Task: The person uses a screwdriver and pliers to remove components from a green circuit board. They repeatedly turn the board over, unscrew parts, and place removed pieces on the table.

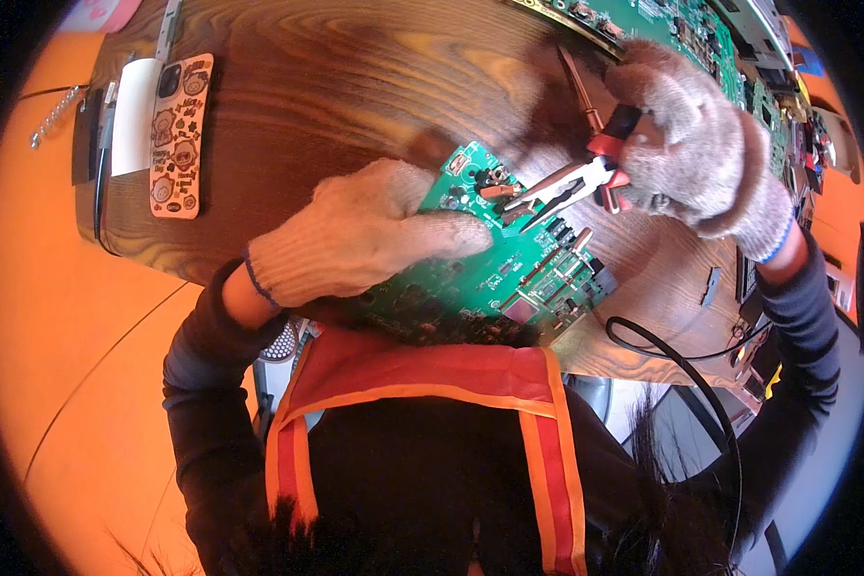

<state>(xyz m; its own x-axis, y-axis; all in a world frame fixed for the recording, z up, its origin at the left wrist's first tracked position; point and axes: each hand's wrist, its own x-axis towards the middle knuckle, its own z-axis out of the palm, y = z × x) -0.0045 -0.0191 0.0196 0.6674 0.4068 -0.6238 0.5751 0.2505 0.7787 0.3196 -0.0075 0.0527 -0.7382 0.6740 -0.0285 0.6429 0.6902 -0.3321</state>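
Note:
My left hand (360, 230), in a pale knit glove, grips a green circuit board (494, 264) by its left side, the thumb lying across its top face. The board is tilted near the table's front edge, and its lower part is in shadow. In a grey-brown knit glove, my right hand (686, 144) is closed round needle-nose pliers (595, 176) with red and black handles. The pliers' jaws are parted and reach over the board's upper right, close to its small components; contact I cannot tell. A slim reddish-brown pointed tool (579, 88) sticks out beside the right hand's fingers.
A phone in a patterned case (178, 139) lies at the table's left, beside white paper (136, 115) and a pen (106, 139). More green circuit boards (677, 29) are piled at the far right. A black cable (667, 353) loops over the table's right front edge.

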